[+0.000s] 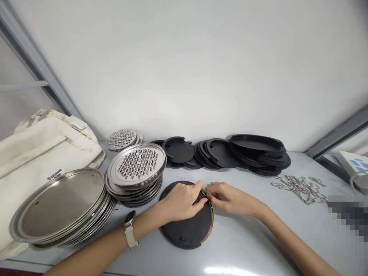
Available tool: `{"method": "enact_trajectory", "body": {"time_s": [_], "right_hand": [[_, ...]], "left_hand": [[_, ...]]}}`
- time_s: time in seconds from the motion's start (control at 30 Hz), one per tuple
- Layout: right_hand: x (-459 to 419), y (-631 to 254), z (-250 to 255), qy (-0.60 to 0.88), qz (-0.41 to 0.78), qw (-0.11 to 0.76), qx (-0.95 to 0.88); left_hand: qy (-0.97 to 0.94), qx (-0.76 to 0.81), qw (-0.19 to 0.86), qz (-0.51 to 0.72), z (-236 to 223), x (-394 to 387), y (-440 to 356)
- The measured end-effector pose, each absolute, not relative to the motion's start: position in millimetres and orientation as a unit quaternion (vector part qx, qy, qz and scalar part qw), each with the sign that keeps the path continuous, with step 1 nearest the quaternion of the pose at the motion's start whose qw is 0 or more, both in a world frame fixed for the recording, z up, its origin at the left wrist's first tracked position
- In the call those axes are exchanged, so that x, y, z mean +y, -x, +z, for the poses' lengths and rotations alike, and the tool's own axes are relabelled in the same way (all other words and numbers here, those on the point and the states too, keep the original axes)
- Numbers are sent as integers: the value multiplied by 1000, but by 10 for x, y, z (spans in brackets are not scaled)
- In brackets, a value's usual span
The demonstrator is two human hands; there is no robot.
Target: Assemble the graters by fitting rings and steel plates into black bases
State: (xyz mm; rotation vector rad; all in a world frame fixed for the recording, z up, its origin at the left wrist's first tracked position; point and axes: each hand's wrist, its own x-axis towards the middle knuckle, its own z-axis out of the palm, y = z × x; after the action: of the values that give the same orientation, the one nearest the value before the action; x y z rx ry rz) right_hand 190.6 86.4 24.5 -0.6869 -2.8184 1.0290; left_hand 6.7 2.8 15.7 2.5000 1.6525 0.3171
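While my left grip narrowly holds the round, matte-black disc at its right rim, my right grip pinches a thin metal piece, mostly hidden.

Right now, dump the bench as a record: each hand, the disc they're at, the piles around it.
left hand: over the black disc, fingertips at its right edge
right hand: fingertips at that same edge; what's between them is too small to tell
disc edge: red and yellow showing
graters: stacked, left of disc
metal plates: stacked, far left
black covers: piled along the wall
metal clips: loose heap, right
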Motion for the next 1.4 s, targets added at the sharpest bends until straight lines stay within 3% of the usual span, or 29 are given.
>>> {"method": "enact_trajectory", "body": {"time_s": [1.4], "right_hand": [[887, -1920, 203, 214, 332, 29, -918]], "left_hand": [[-833, 540, 58, 108, 132, 33, -67]]}}
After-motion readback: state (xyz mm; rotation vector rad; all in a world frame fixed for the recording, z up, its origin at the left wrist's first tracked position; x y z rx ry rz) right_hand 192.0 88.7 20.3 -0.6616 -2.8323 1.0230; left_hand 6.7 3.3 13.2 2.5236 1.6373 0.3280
